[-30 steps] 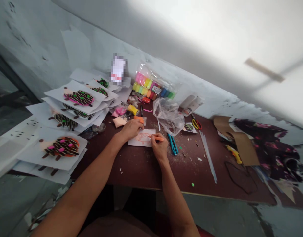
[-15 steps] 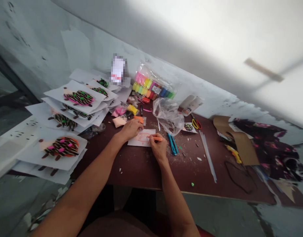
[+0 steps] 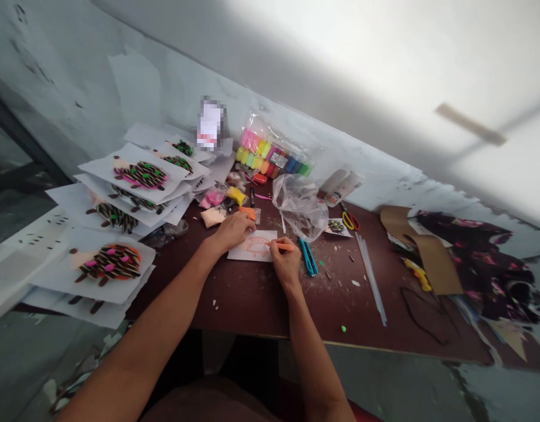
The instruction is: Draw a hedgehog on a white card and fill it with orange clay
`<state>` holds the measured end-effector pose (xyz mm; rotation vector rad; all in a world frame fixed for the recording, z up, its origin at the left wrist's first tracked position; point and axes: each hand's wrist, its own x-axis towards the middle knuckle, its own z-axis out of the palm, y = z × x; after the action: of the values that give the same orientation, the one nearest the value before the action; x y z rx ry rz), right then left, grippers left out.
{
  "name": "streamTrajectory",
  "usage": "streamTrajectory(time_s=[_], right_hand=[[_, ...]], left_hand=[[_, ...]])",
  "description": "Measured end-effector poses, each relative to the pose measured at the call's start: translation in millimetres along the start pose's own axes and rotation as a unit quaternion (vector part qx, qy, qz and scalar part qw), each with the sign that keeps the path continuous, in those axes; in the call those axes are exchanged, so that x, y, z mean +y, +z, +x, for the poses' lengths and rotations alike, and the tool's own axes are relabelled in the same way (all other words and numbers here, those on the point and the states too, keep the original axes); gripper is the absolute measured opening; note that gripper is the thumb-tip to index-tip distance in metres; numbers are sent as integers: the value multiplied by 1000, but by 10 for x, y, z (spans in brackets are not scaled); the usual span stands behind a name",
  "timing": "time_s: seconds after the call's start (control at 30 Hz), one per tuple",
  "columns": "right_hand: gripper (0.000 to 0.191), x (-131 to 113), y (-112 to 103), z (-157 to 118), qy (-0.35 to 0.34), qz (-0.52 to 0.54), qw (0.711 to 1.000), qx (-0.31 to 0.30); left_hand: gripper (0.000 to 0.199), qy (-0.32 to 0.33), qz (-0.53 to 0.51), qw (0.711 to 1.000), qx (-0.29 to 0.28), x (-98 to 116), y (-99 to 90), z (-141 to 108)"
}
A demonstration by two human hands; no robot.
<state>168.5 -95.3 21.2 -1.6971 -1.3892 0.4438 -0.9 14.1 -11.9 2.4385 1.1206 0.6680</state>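
A small sheet of white paper [image 3: 239, 254] lies on the table, with an orange line drawing of a hedgehog-like animal on it. My right hand [image 3: 286, 264] is closed around an orange marker [image 3: 284, 246], whose tip is at the right side of the drawing. At the paper's upper left rests my left hand [image 3: 235, 230], its fingers lying loosely bent on the sheet and nothing seen gripped in them. Just beyond those fingers is a packet of orange clay [image 3: 247, 212]. A peach clay packet [image 3: 213, 217] sits left of it.
Stacked sheets with clay hedgehogs [image 3: 140, 174] fill the left. Behind are a bag of coloured clay [image 3: 274, 153] and a crumpled clear bag [image 3: 298, 205]. A teal cutter [image 3: 308, 257], scissors [image 3: 351, 220], glue sticks [image 3: 372, 281] and a glue gun [image 3: 417, 273] lie to the right.
My right hand and the marker have shifted slightly to the right, across the drawing. My left hand has hardly moved.
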Motion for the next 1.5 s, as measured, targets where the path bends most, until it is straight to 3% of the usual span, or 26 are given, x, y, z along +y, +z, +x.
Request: streamTrajectory(time_s=[0.97,1.2,1.5], right_hand=[[26,3,11,-8,11,2,1000,-19],[24,66,-14,21,14,-3,1000,20],[24,72,-11,22,12,-17,1000,3]], left_hand=[[26,-7,11,1000,-2,26,-17,-1],[26,-7,8,1000,-3,33,-23,0],[27,-8,12,1000,-7,41,-27,-2]])
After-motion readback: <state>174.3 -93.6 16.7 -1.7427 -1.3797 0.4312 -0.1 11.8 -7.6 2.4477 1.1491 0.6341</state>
